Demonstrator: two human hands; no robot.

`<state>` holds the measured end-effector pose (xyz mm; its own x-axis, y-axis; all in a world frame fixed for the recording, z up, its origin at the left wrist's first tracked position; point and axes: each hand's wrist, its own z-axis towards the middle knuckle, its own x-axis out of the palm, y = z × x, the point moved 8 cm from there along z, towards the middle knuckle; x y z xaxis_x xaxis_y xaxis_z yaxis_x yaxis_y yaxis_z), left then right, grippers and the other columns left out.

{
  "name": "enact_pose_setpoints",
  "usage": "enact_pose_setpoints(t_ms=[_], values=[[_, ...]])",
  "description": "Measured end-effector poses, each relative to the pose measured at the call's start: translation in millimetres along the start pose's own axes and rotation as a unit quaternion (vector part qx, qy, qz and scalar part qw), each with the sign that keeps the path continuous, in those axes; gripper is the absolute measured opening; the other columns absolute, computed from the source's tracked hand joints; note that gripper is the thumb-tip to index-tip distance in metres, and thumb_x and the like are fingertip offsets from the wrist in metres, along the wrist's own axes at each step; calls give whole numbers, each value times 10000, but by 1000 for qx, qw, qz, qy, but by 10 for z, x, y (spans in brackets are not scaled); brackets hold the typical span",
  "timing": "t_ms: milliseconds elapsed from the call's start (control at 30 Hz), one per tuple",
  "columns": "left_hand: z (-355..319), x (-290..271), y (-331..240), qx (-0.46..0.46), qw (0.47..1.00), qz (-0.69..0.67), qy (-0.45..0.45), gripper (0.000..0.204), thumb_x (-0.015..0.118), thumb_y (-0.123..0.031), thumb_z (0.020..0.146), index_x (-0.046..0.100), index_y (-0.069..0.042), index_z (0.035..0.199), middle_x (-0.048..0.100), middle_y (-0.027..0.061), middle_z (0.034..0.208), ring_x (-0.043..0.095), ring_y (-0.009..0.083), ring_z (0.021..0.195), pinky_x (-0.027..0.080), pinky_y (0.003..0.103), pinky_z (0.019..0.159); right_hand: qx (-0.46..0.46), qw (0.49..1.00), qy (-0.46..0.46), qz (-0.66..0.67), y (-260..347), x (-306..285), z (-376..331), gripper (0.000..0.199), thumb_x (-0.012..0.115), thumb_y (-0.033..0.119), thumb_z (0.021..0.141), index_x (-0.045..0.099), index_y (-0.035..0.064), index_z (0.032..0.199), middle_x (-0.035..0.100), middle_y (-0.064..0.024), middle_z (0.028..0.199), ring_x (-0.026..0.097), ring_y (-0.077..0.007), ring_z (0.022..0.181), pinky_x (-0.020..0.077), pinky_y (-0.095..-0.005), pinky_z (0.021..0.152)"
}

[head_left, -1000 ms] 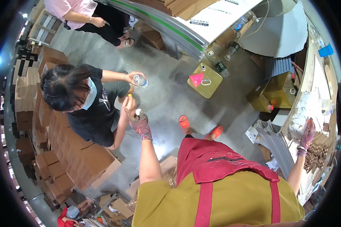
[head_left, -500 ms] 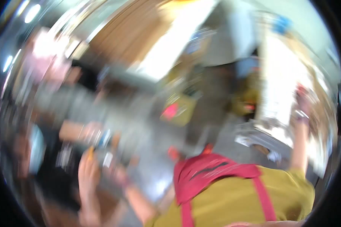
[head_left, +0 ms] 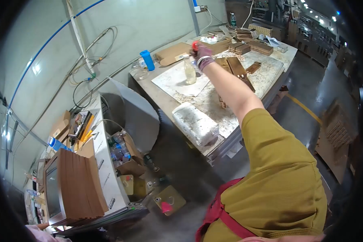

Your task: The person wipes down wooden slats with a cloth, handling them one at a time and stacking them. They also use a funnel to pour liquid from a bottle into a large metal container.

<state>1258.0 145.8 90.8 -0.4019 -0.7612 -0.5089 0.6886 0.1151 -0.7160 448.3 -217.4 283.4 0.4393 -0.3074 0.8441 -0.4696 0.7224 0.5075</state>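
My right arm stretches out across the white worktable (head_left: 149, 86). At its end, my right hand (head_left: 203, 53), in a purplish glove with a pale band at the wrist, is closed around a small red object (head_left: 195, 45). Only the top of this object shows, so its kind is unclear. Just left of the hand stands a clear bottle (head_left: 190, 72) of pale yellowish liquid, upright on a white sheet (head_left: 169, 82). Brown grooved blocks (head_left: 236, 68) lie beside my forearm, partly hidden by it. My left hand is out of view.
A blue cup (head_left: 147, 60) stands by the wall. A whitish wrapped block (head_left: 195, 123) rests at the table's near corner. Left, a second bench (head_left: 113, 177) carries stacked brown panels (head_left: 78, 185). A box of bottles (head_left: 131, 165) sits between. Another person's pink sleeve (head_left: 40, 234) shows lower left.
The view has swung to the right and sharpened from a blur. My left hand and the hands near it have left the picture. My right hand remains over the table with the red object.
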Motion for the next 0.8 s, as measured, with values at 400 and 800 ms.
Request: enact_pose_setpoints(t_ms=[400,800], values=[[-552,-1137,764,-2,982,180,-60,348,517,-53,870,570,-14,1211,624,131,1161,607,257,1032,478,406,917,164,979,87,-85,-751,184,-907,172,612,220,933,612,69,1015,649,-93,887,634,-214,786,551,-305,730],[-2285,970,-138,-433,661,-559,252,403,535,-330,970,546,-38,1248,602,92,1185,589,172,1038,478,315,876,332,498,772,-211,-1702,-618,-6353,330,587,211,905,622,11,1166,636,-99,1042,588,-181,833,499,-296,780]])
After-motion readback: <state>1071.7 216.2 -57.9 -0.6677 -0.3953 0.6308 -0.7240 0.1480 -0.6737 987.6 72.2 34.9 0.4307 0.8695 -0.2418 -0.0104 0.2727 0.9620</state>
